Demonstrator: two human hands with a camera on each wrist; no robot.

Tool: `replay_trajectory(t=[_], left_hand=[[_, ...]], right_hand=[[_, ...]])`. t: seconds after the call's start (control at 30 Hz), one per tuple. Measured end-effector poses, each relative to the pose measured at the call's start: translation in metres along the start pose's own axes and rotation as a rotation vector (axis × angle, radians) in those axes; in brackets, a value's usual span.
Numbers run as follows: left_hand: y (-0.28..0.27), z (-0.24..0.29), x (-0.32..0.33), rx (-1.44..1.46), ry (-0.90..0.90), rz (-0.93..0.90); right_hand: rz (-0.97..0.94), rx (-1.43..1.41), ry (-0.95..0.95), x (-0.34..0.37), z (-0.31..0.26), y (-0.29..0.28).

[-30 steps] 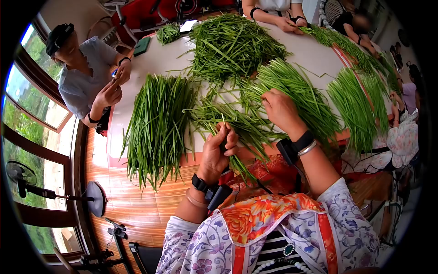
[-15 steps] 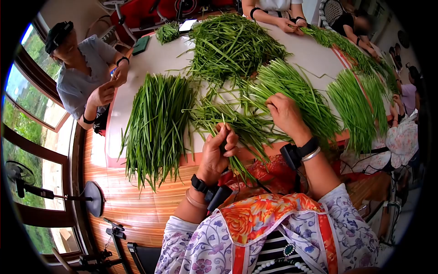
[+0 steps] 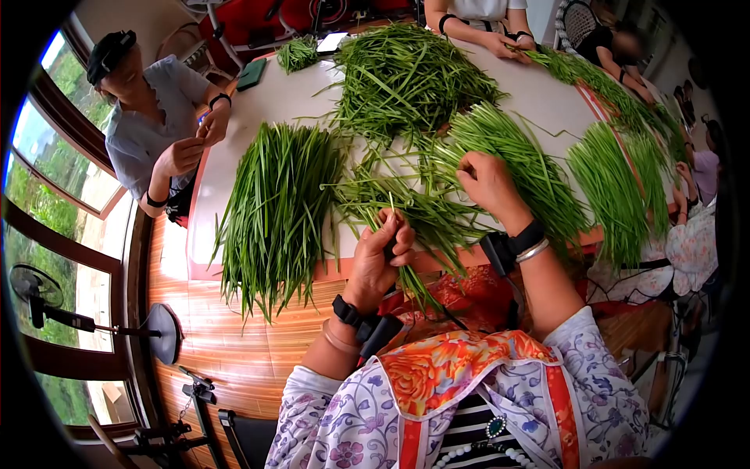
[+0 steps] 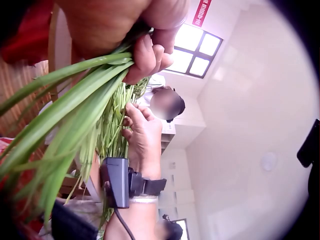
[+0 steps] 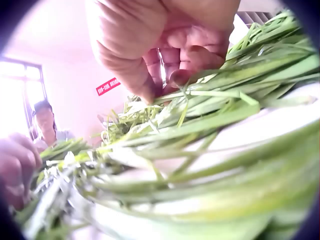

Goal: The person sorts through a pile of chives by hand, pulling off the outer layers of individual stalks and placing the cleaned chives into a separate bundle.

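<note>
My left hand [image 3: 379, 254] holds a small bunch of garlic chives [image 4: 75, 100] upright at the table's near edge, pale stem ends at the thumb and long green leaves hanging below. Over the loose chives [image 3: 422, 207] in the middle, beside the right-hand chive pile [image 3: 527, 164], is my right hand [image 3: 492, 187]. Its thumb and fingertips pinch a thin chive leaf [image 5: 210, 93] in the right wrist view. A neat thick stack of chives [image 3: 273, 203] lies left of my left hand, overhanging the edge.
A large tangled chive heap [image 3: 414, 78] fills the table's far middle, with another bundle [image 3: 609, 187] at the right. A person [image 3: 160, 117] sits at the left; others work along the far and right sides. A green box [image 3: 251, 74] lies at the far left corner.
My right hand has moved slightly right, away from my left hand, over the chives. My left hand keeps its hold on the bunch. The head view has shifted a little.
</note>
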State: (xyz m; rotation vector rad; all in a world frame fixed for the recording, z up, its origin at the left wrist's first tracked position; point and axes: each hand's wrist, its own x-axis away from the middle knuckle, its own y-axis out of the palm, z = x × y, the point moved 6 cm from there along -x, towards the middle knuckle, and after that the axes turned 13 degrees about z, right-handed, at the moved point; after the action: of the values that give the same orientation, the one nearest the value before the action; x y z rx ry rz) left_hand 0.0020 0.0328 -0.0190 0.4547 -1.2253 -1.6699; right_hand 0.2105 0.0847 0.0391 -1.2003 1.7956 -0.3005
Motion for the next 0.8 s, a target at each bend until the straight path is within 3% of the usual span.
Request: replay_trajectory(t=[0.13, 0.23, 0.33, 0.63, 0.8], left_hand=[[0.0, -0.001, -0.001, -0.029, 0.018, -0.003], [0.0, -0.001, 0.001, -0.059, 0.039, 0.02], [0.002, 0.0, 0.003, -0.098, 0.069, 0.046], [0.026, 0.002, -0.001, -0.362, 0.214, 0.31], [0.021, -0.006, -0.012, -0.386, 0.288, 0.337]], right_hand=[[-0.018, -0.567, 0.281, -0.002, 0.007, -0.004], [-0.055, -0.68, 0.319, 0.001, 0.001, -0.005], [-0.083, -0.449, 0.193, 0.004, -0.014, -0.011], [-0.007, -0.262, -0.141, 0.024, -0.066, -0.014], [0.039, -0.147, -0.305, 0.033, -0.071, -0.015]])
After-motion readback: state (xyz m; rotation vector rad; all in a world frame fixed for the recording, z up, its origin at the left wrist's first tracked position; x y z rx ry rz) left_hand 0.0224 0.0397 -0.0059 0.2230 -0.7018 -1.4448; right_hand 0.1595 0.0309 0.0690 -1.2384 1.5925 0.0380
